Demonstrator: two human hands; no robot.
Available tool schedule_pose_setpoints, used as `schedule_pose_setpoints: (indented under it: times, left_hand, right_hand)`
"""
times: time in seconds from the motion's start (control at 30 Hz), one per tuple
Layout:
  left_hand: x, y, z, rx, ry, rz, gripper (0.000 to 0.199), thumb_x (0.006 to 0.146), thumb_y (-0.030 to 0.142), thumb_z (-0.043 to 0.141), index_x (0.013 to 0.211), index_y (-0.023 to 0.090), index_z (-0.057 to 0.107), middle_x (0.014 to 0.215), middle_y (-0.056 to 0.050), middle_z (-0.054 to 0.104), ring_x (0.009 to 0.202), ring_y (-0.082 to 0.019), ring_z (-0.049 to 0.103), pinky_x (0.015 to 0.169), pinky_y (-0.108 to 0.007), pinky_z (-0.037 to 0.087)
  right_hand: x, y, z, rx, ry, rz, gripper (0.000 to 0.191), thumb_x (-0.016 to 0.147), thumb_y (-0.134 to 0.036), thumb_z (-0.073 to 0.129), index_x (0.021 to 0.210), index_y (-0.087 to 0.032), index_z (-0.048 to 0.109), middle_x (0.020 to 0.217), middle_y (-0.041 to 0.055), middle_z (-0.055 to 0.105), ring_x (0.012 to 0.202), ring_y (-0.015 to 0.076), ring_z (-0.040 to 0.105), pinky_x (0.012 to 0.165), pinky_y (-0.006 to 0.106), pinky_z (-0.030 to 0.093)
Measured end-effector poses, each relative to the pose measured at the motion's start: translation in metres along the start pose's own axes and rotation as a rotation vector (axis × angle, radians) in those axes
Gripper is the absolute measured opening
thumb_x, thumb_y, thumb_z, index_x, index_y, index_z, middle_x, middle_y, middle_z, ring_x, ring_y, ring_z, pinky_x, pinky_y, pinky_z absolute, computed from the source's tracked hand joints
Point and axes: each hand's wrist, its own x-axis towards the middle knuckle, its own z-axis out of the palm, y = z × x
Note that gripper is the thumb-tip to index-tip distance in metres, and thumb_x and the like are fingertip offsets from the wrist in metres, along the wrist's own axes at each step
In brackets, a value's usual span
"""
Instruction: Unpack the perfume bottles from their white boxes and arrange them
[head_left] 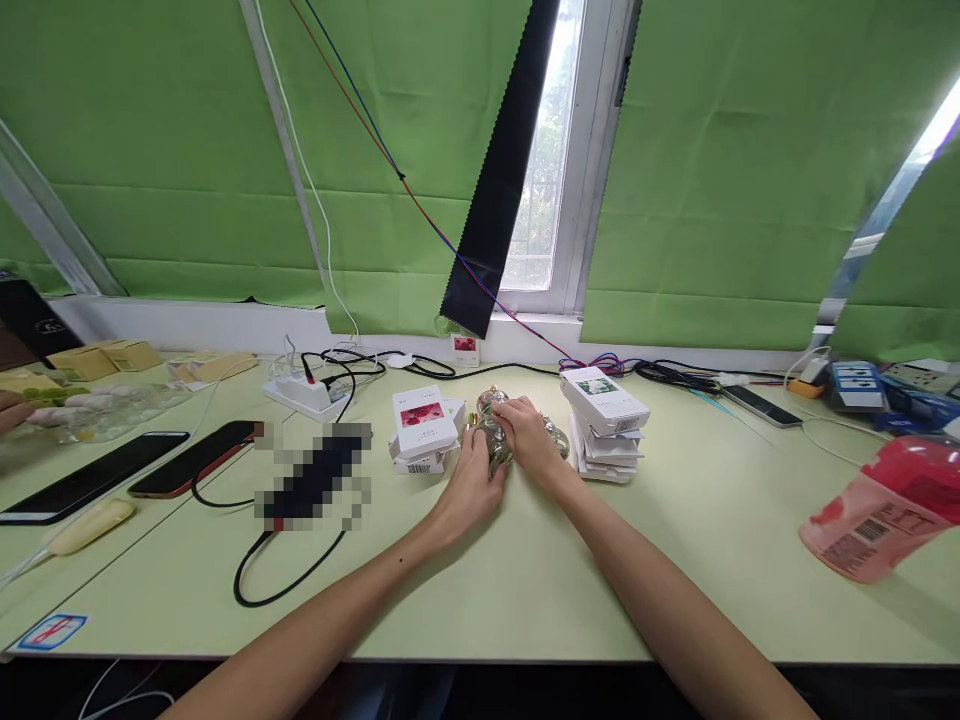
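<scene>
- In the head view, a person's bare arms reached across a pale table (pixel 705 560), both hands meeting over a cluster of small, shiny, clear items (pixel 494 436) between two stacks of white boxes.
- The left hand (pixel 472 482) lay at the cluster's near left side, its fingers bent against the items; whether they grasped one could not be told.
- The right hand (pixel 536 442) came over the cluster from the right, fingers curled down onto it, their tips partly hidden; their hold, too, could not be told.
- More clear items showed just beyond the right hand, near the right stack of boxes (pixel 606 430), topped by a box with a green picture.
- The left stack of boxes (pixel 424 425), its top box bearing a red picture, stood near the left hand.
- Farther left lay a pixelated dark object (pixel 315 485), a dark phone (pixel 196 458) and a white power strip (pixel 306 393).
- At the far left edge, another person's hand (pixel 10 411) appeared beside clear packaging (pixel 112 412).
- A red-lidded pink container (pixel 874 510) stood tilted in the view at right, while green blinds (pixel 750 150) flanked a narrow window (pixel 546 170) behind.
</scene>
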Motion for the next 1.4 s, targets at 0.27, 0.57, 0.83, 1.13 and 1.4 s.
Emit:
schedule_pose_setpoints:
  times: [0.27,0.57,0.83,1.13,1.4]
  left_hand:
    - [0.0001,0.0000,-0.0007,0.017,-0.009,0.010,0.016,0.090,0.022,0.053,0.104,0.021,0.045,0.116,-0.010,0.053,0.111,-0.026,0.054,0.096,-0.046,0.048]
    - [0.0001,-0.0033,0.0008,-0.019,0.011,0.028,0.020,0.089,0.023,0.054,0.107,0.021,0.046,0.117,-0.010,0.053,0.110,-0.026,0.055,0.096,-0.046,0.049]
    - [-0.0001,-0.0015,0.0005,0.010,-0.006,-0.001,0.020,0.090,0.024,0.054,0.108,0.021,0.045,0.121,-0.012,0.052,0.115,-0.027,0.054,0.099,-0.048,0.048]
    - [-0.0003,0.0003,-0.0006,-0.014,-0.005,0.010,0.023,0.090,0.024,0.055,0.110,0.022,0.045,0.121,-0.010,0.051,0.116,-0.026,0.054,0.100,-0.047,0.048]
    - [-0.0007,-0.0024,0.0008,-0.013,-0.006,0.014,0.024,0.091,0.026,0.055,0.112,0.022,0.045,0.121,-0.010,0.050,0.115,-0.026,0.054,0.100,-0.047,0.048]
  right_hand:
    - [0.0007,-0.0027,-0.0024,0.018,-0.017,0.004,0.026,0.101,-0.013,0.047,0.109,-0.019,0.071,0.097,0.0091,0.070,0.095,0.0248,0.052,0.083,0.034,0.046]
    - [0.0013,-0.0050,-0.0038,0.003,-0.024,0.015,0.026,0.102,-0.014,0.046,0.103,-0.019,0.071,0.095,0.0091,0.070,0.092,0.0248,0.052,0.083,0.034,0.045]
    - [0.0012,-0.0034,-0.0024,-0.003,-0.017,-0.011,0.027,0.102,-0.014,0.045,0.105,-0.021,0.071,0.094,0.0080,0.069,0.093,0.0239,0.053,0.081,0.033,0.044]
    - [0.0017,-0.0016,-0.0007,0.001,-0.016,-0.009,0.028,0.102,-0.015,0.045,0.107,-0.021,0.071,0.097,0.0086,0.069,0.094,0.0240,0.053,0.084,0.034,0.045]
    - [0.0013,-0.0011,0.0008,0.015,0.004,0.001,0.027,0.102,-0.015,0.045,0.102,-0.020,0.072,0.096,0.0088,0.070,0.093,0.0245,0.053,0.083,0.035,0.045]
